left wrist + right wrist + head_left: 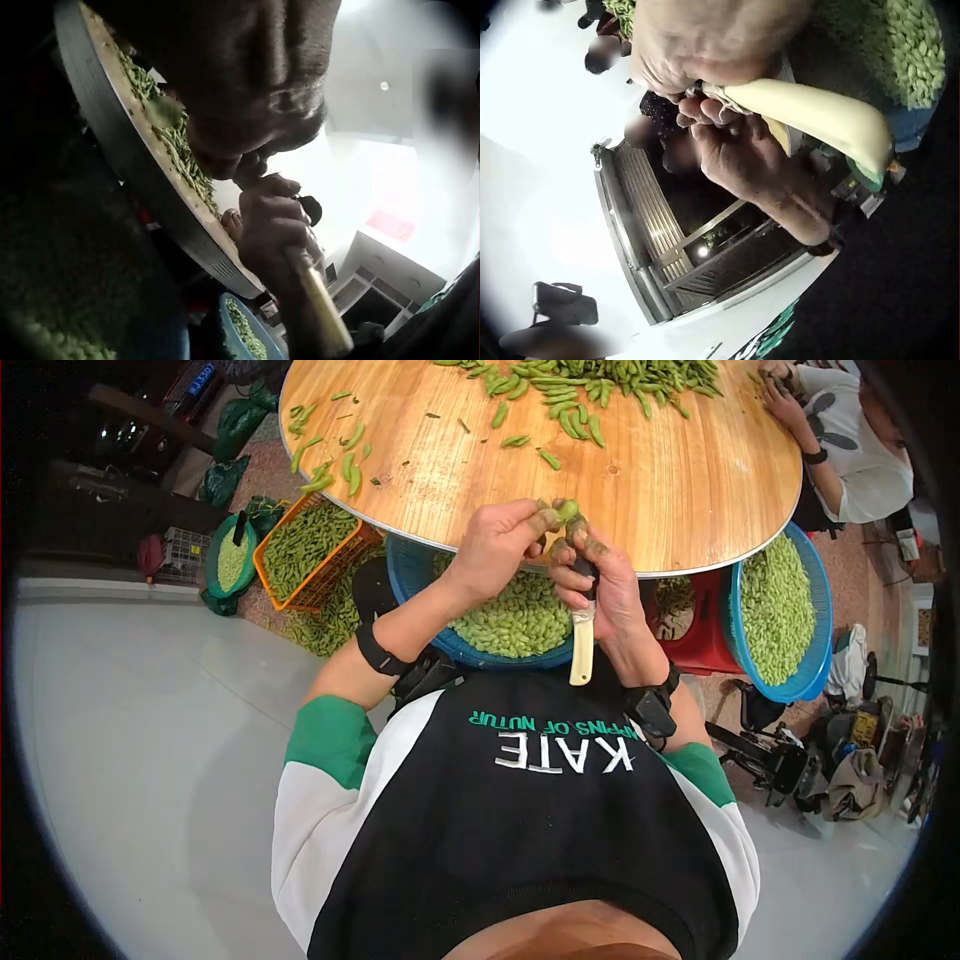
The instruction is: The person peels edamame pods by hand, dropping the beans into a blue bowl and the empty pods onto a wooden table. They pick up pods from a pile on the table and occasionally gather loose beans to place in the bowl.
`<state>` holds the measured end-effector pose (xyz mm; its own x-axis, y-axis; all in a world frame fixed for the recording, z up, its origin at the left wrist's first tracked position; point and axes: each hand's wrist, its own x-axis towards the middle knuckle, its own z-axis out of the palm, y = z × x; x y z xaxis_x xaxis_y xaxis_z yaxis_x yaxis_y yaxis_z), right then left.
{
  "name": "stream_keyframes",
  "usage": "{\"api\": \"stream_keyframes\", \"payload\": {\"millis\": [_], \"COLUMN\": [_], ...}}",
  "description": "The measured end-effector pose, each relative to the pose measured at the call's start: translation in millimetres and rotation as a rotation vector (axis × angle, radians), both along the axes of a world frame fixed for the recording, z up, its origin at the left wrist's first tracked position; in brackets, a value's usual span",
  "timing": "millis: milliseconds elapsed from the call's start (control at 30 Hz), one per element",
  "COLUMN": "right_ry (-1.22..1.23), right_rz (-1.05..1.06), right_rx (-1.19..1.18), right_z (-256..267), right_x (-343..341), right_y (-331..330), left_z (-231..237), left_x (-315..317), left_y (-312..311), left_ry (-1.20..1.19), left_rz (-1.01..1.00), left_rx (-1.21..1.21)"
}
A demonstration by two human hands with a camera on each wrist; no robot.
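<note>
In the head view both hands meet over the near edge of the round wooden table [690, 490]. My left hand [497, 545] pinches a green pod [568, 510] between thumb and fingers. Curled round a knife with a cream handle [582, 650], my right hand [605, 585] has its fingertips against the pod. The handle's end points back toward the body; the blade is hidden. The right wrist view shows the handle [810, 112] large, below the right hand [712, 37], with the left hand [742, 161] close by.
A heap of pods [600, 380] lies on the table's far part, with loose pods at its left. Below the hands stands a blue basket [400, 575] of shelled beans. An orange crate [300, 595] is left, another blue basket [825, 650] right. Another person [865, 450] sits at the right.
</note>
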<state>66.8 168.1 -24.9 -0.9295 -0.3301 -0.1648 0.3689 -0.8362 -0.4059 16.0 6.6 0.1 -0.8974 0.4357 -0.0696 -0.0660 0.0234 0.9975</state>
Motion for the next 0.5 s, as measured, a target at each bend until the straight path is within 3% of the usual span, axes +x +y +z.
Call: {"api": "stream_keyframes", "payload": {"millis": [33, 100, 133, 167, 233, 267, 300, 333, 400, 500], "right_ry": [0.018, 0.070, 0.119, 0.117, 0.217, 0.219, 0.315, 0.408, 0.500, 0.717], "right_rz": [-0.035, -0.034, -0.038, -0.037, -0.137, -0.136, -0.249, -0.364, -0.441, -0.541], "right_rx": [0.094, 0.218, 0.341, 0.342, 0.762, 0.762, 0.965, 1.166, 1.264, 1.462], "right_z": [1, 1, 2, -1, -7, -7, -6, -5, -8, -8], "right_x": [0, 3, 4, 5, 5, 5, 4, 4, 2, -3], "right_y": [0, 2, 3, 2, -1, -3, -6, -8, -9, -5], "left_z": [-2, -6, -7, -7, -8, -11, -13, -14, -15, -8], "left_x": [-2, -6, -5, -1, 4, 6, 7, 10, 16, 25], "left_y": [-3, -9, -8, -6, -4, -3, -3, -3, -4, -3], "left_ry": [0.000, -0.492, -0.492, -0.386, -0.279, -0.107, 0.067, 0.067, 0.315, 0.355], "left_rz": [0.003, -0.116, -0.115, -0.074, -0.030, -0.010, 0.010, 0.010, 0.017, 0.009], "left_rx": [0.001, 0.356, 0.359, 0.217, 0.077, -0.059, -0.194, -0.195, -0.329, -0.362]}}
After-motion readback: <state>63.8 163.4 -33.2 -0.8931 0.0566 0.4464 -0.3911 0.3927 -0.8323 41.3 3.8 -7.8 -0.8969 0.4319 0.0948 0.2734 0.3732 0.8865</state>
